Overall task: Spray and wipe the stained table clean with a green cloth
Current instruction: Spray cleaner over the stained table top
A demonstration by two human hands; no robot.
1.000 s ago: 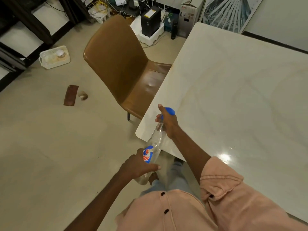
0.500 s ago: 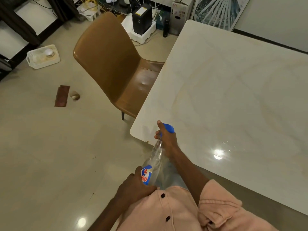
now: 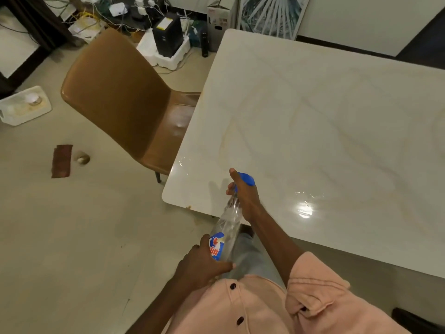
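A clear spray bottle (image 3: 228,220) with a blue trigger head and a blue and red label is held over the near left corner of the white marble table (image 3: 325,121). My right hand (image 3: 243,196) grips the bottle's neck and blue trigger head, nozzle aimed over the tabletop. My left hand (image 3: 204,263) grips the bottle's lower body at the label. Wet droplets glisten on the tabletop near the left edge and by the light reflection. Faint yellowish streaks cross the table. No green cloth is in view.
A brown leather chair (image 3: 125,104) stands tucked at the table's left side. On the floor lie a brown rag (image 3: 62,161), a white tray (image 3: 24,106), and cables with a black box on foam (image 3: 168,34) at the back. A framed picture (image 3: 269,15) leans on the wall.
The view has shifted, so the table corner sits further left under the bottle. Both hands keep their hold on the bottle, its nozzle still over the tabletop.
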